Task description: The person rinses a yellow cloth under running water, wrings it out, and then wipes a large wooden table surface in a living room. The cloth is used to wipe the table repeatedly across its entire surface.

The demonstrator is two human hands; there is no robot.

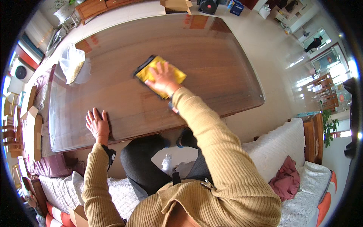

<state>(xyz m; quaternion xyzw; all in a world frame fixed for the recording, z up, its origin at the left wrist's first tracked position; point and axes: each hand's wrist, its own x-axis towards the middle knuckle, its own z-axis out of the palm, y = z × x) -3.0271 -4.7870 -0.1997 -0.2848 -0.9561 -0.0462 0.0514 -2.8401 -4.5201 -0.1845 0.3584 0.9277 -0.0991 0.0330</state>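
Observation:
My right hand lies with spread fingers on a folded yellow cloth with a dark edge, pressing it flat on the wooden table with a clear cover. The cloth is near the middle of the tabletop. My left hand rests palm down and bare on the table's near left part, fingers apart, holding nothing. A translucent plastic bag with pale contents stands at the table's left side, beyond my left hand.
A quilted white sofa cover lies under and beside me, with a crumpled dark pink cloth at the right. Cardboard boxes stand at the left and past the far edge. A person is far off at the upper right.

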